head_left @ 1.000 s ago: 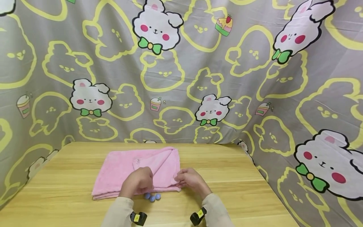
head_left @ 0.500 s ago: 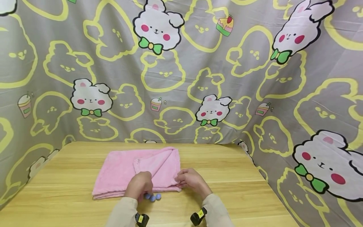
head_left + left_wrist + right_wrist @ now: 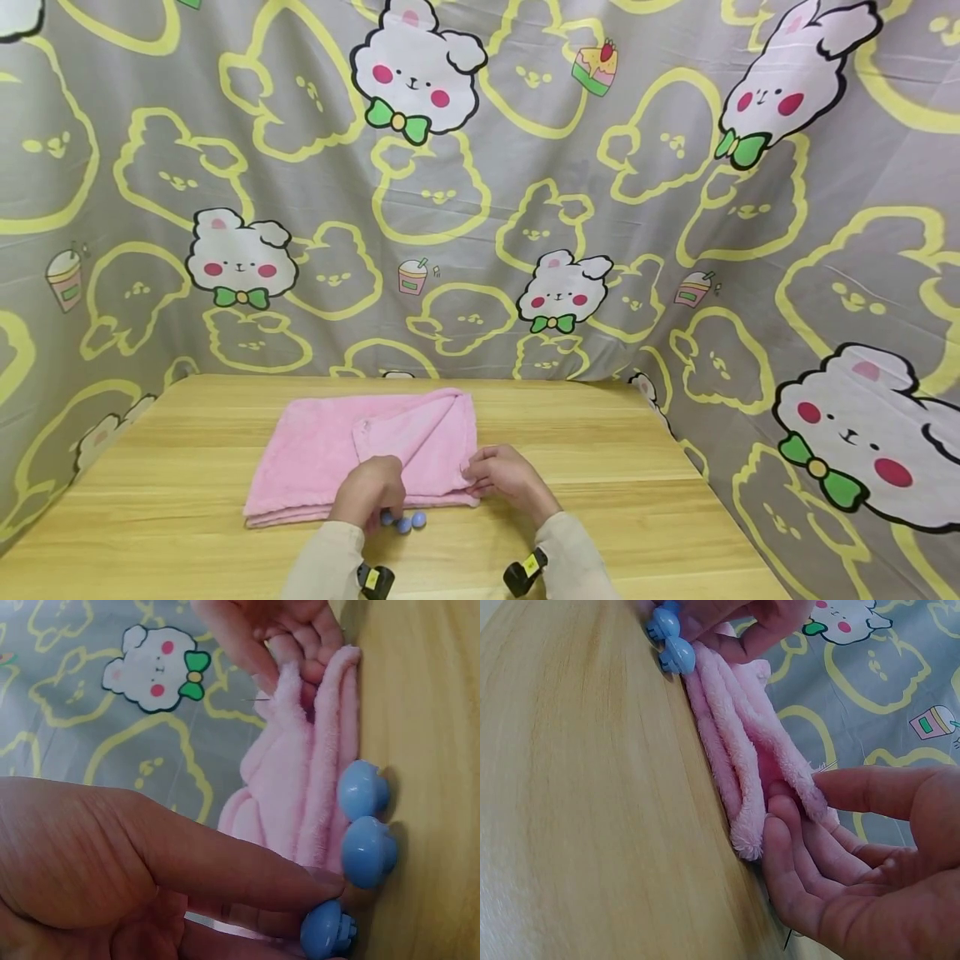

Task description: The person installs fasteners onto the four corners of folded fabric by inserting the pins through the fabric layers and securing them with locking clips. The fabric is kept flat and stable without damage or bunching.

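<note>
A folded pink fleece blanket (image 3: 315, 450) lies on the table, one layer turned back diagonally. My right hand (image 3: 506, 477) grips its front right corner. In the right wrist view, thumb and fingers hold the fleece edges (image 3: 742, 787) there, with finger ends between the layers. A thin needle (image 3: 826, 764) sticks out by the upper edge. My left hand (image 3: 371, 490) is at the blanket's front edge, its thumb and fingers pinching a blue domed button (image 3: 322, 930) with a stub on its back. Two more blue buttons (image 3: 363, 789) (image 3: 367, 851) sit close beside it.
The wooden table (image 3: 585, 442) extends around the blanket. A grey curtain (image 3: 450, 250) with rabbit drawings hangs behind and along the sides. Each wrist carries a small black camera (image 3: 375, 581) with a yellow label.
My left hand has moved slightly right and down to the leftmost button, which has shifted a little left. My right hand keeps its hold on the blanket corner.
</note>
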Available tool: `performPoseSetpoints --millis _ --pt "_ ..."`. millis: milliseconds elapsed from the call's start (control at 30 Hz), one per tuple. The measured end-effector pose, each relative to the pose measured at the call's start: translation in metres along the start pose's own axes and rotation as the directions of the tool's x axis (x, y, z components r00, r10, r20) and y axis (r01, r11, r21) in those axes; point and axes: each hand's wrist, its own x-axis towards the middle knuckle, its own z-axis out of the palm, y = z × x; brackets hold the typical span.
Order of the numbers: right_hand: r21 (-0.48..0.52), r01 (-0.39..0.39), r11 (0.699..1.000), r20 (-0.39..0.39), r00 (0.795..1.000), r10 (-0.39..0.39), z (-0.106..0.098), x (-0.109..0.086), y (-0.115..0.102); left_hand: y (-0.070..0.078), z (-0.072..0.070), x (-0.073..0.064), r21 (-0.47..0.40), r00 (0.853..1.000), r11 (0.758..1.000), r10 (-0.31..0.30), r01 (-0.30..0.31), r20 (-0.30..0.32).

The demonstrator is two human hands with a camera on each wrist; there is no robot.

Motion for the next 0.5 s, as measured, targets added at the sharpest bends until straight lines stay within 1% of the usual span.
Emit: performPoseSetpoints --millis 133,200,267,333,433,467,500 --pt "0.001 -0.003 1.000 -0.001 1.000 0.003 0.000 0.000 -0.001 0.002 -0.004 -0.003 -0.021 1.000 0.999 0.029 -0.029 -0.003" --pt "-0.001 -0.005 1.000 -0.003 1.000 0.005 0.000 0.000 -0.001 0.005 -0.005 -0.004 -0.025 0.998 0.998 0.065 -0.065 -0.017" --pt "-0.002 -0.005 1.000 -0.003 1.000 0.005 -0.001 0.000 -0.001 0.007 -0.006 -0.003 -0.013 0.991 0.992 0.124 -0.125 -0.052" --pt "-0.003 -0.003 1.000 -0.002 1.000 0.003 -0.001 0.000 0.000 0.009 -0.006 -0.001 -0.011 0.976 0.982 0.187 -0.189 -0.110" --pt "-0.005 -0.006 1.000 0.000 1.000 0.006 0.000 0.001 0.000 0.012 -0.004 0.005 -0.035 0.935 0.956 0.276 -0.291 -0.221" --pt "-0.005 -0.006 1.000 0.001 1.000 0.006 0.000 0.001 0.001 0.013 -0.002 0.008 -0.051 0.921 0.947 0.296 -0.318 -0.254" --pt "-0.006 -0.008 1.000 0.002 1.000 0.008 0.001 0.001 0.001 0.013 0.000 0.011 -0.075 0.910 0.938 0.307 -0.339 -0.279"
